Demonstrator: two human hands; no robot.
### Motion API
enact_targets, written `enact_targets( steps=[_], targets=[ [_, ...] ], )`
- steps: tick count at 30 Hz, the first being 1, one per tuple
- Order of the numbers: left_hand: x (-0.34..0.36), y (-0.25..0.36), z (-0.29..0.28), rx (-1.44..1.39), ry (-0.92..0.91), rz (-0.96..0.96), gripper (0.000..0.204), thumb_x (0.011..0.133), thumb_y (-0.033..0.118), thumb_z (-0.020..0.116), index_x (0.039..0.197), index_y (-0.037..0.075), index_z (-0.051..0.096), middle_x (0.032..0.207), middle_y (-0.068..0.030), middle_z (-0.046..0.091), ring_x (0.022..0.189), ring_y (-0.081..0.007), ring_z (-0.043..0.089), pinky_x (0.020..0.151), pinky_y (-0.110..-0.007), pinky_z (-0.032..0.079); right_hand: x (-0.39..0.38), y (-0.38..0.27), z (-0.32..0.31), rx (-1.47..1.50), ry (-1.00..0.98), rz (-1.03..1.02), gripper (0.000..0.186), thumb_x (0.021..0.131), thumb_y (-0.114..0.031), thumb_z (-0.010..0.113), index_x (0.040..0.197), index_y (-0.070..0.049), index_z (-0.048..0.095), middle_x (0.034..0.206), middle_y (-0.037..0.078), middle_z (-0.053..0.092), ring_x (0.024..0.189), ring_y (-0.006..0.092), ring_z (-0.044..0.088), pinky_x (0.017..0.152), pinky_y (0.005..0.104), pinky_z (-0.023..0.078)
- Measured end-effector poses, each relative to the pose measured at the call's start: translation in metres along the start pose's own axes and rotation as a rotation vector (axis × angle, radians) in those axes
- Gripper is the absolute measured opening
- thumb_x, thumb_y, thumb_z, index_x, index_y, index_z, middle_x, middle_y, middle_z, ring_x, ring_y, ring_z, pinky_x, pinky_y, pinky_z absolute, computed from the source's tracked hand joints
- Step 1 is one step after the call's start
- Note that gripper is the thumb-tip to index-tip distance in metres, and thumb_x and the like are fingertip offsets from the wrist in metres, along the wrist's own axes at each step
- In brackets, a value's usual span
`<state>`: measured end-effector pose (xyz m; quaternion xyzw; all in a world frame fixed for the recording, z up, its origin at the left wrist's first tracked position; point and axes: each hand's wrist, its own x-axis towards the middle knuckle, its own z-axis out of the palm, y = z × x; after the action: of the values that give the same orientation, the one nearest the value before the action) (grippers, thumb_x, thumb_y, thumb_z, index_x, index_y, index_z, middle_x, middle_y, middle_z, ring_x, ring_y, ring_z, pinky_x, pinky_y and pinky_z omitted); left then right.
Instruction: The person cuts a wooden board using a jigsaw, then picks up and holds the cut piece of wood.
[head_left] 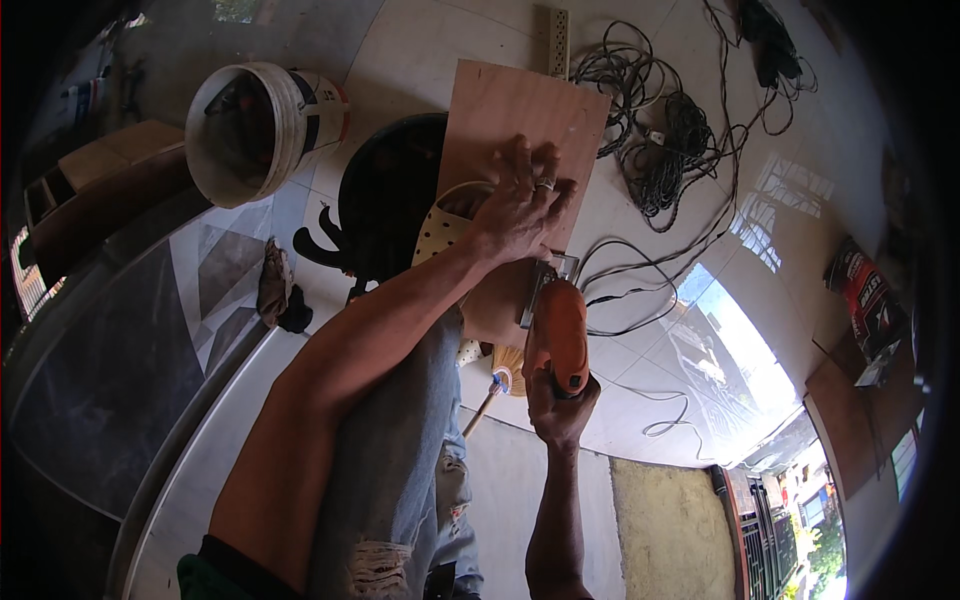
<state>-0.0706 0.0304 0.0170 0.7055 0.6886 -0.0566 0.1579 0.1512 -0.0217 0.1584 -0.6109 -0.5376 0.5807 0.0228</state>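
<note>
Tiled floor (650, 250) below, the left hand (515, 205) lies fingers spread flat on a plywood board (520, 120) while the right hand (560, 400) grips an orange jigsaw (558, 325) at its near edge — the cut apparently barely begun.

I count two hands: my left hand (520, 205) and my right hand (560, 400). There is one plywood board (520, 120) and one orange power saw (558, 325). I see one white bucket (255, 125) and one black tub (385, 195). One broom (500, 375) shows below the board's near edge. One dark rag (278, 290) lies on the floor tiles (700, 250). One tangled bundle of black cable (665, 140) lies off the board's right edge, and one power strip (558, 42) beyond its far edge. One red-and-black package (868, 295) sits at the far right. I cannot count the tools at the far left corner.
</note>
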Motion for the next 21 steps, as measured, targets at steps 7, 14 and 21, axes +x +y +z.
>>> enact_targets(
  steps=[7,14,21],
  targets=[
    [-0.001,-0.001,0.004,-0.019,0.023,0.0,0.114,0.062,0.085,0.072,0.155,0.024,0.048,0.162,-0.0344,0.016,0.143,-0.0683,0.018,0.102,-0.081,0.038,0.0,0.002,0.0,0.001,0.002,0.025,0.014,0.081,-0.01,0.067,0.088,0.002,0.065,0.069,0.011,0.068,0.062,0.0195,0.068,0.062,0.0341,0.055],
    [-0.001,-0.001,0.008,0.011,0.07,0.002,0.113,0.061,0.084,0.074,0.154,0.025,0.049,0.161,-0.0344,0.016,0.142,-0.0677,0.019,0.103,-0.08,0.038,0.002,0.004,0.001,-0.007,0.015,-0.015,0.014,0.081,-0.01,0.068,0.087,0.002,0.065,0.068,0.011,0.067,0.061,0.0192,0.066,0.062,0.0342,0.054],
    [-0.001,-0.001,0.011,-0.035,0.096,0.002,0.113,0.06,0.082,0.075,0.152,0.022,0.05,0.161,-0.0339,0.017,0.142,-0.0676,0.019,0.102,-0.081,0.038,0.002,0.002,0.001,0.007,0.025,0.037,0.016,0.081,-0.012,0.069,0.087,0.002,0.064,0.068,0.011,0.066,0.06,0.018,0.065,0.062,0.0339,0.053]
  ],
)
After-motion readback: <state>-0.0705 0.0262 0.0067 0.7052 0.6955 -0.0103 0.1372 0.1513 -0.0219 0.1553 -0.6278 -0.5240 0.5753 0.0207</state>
